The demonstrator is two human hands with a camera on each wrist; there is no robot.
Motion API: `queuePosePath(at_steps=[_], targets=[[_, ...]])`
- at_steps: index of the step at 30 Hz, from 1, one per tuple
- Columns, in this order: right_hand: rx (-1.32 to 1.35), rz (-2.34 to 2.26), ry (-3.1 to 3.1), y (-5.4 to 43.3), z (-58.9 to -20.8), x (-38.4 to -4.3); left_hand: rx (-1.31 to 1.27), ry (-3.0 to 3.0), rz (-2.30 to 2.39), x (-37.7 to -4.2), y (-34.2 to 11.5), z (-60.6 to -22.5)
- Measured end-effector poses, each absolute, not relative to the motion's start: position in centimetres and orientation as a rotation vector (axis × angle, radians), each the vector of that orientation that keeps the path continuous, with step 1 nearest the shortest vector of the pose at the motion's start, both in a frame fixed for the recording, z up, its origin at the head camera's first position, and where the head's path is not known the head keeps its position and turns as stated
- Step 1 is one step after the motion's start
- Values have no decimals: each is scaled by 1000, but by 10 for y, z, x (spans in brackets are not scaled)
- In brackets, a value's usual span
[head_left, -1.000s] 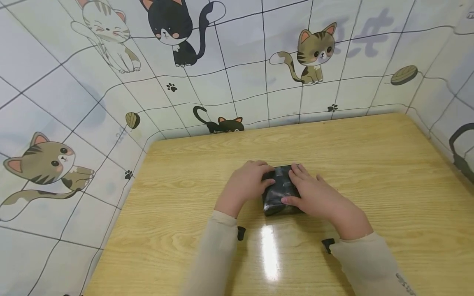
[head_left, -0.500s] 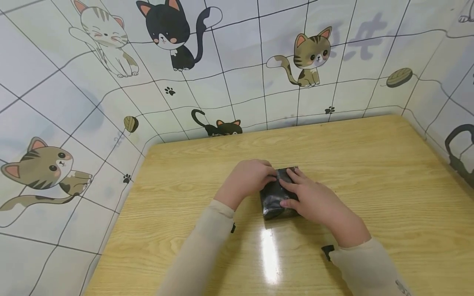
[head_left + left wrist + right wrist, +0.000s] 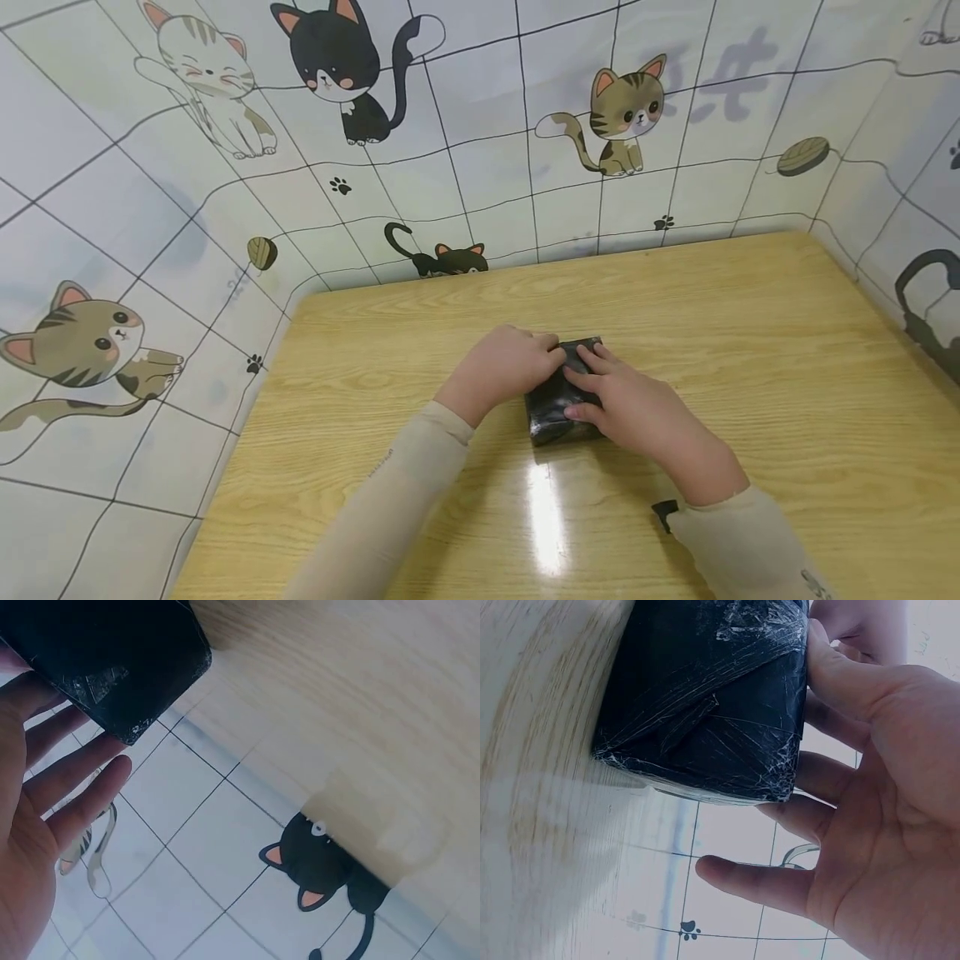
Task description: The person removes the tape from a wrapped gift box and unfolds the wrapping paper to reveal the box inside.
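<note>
A small box-shaped parcel in shiny black wrapping lies under both hands on the wooden table. My left hand is at its upper left, fingers bent in and tips together over the top. The left wrist view shows the outer fingers past a scuffed corner of the black parcel. My right hand rests on the right side, fingers fairly straight and spread, thumb on top. In the right wrist view, creased tape and a folded flap show on the parcel; the little finger stands apart from it.
A white wall covering with cartoon cats and grid lines surrounds the back and sides of the table. A bright light reflection lies on the tabletop before the parcel. A dark tab shows beside the right sleeve.
My left hand has turned, its forearm swinging out to the left, and its fingertips have drawn together over the parcel. The right hand stays on the parcel, its fingers slightly shifted.
</note>
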State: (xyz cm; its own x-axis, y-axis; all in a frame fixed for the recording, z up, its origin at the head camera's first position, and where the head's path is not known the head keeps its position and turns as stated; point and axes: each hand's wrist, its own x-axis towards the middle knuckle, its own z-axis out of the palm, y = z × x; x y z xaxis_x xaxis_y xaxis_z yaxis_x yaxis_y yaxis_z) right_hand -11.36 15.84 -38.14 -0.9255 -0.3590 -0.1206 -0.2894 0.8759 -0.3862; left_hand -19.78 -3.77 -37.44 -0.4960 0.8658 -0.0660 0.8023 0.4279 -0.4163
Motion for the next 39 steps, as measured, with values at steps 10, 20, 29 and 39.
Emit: queuePosePath(at_steps=[10, 20, 29, 39], targets=[[-506, -559, 2844, 159, -381, -113, -1524, -2461, 722, -196, -31, -374], [-528, -582, 2849, 162, -382, -114, -1505, -2643, 765, -203, -22, -371], [-534, -584, 2842, 161, -384, -115, -1505, -2725, 471, -212, -35, -376], [-534, -565, 2846, 161, -383, -115, -1564, -2756, 263, -214, -41, -375]])
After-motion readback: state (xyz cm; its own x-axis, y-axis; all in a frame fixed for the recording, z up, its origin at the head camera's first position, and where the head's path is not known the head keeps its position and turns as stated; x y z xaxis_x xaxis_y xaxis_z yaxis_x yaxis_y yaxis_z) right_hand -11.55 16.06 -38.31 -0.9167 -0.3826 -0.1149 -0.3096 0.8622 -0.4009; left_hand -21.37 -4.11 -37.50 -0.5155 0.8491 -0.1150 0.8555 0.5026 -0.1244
